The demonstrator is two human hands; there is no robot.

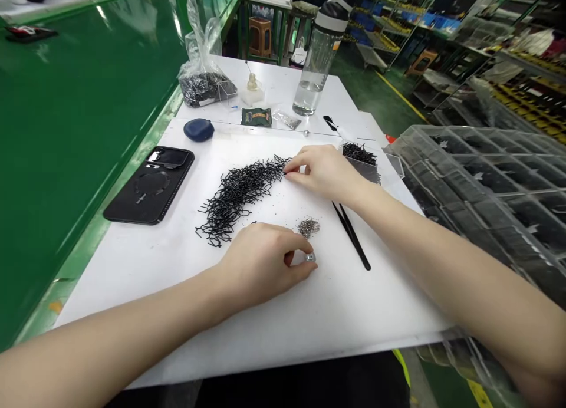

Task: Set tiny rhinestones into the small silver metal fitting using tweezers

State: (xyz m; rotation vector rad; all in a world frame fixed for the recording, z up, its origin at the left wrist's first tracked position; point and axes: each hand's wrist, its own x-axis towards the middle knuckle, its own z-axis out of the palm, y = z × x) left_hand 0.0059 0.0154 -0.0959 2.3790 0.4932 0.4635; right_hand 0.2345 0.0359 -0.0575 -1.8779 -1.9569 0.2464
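A long heap of small black metal clips (241,193) lies across the white work board (186,313). My right hand (325,171) rests at the heap's right end, fingertips pinched on one clip. My left hand (265,260) lies nearer me, thumb and fingers pinching a small silver part (310,256). Just above that hand sits a little pile of tiny silver pieces (308,226). Black tweezers (351,236) lie on the board to the right of it.
A black phone (150,184) lies at the board's left, a dark blue pouch (198,129) behind it. A water bottle (321,57), a plastic bag of clips (203,84) and a small glass bottle (252,84) stand at the back. Clear compartment trays (486,178) fill the right.
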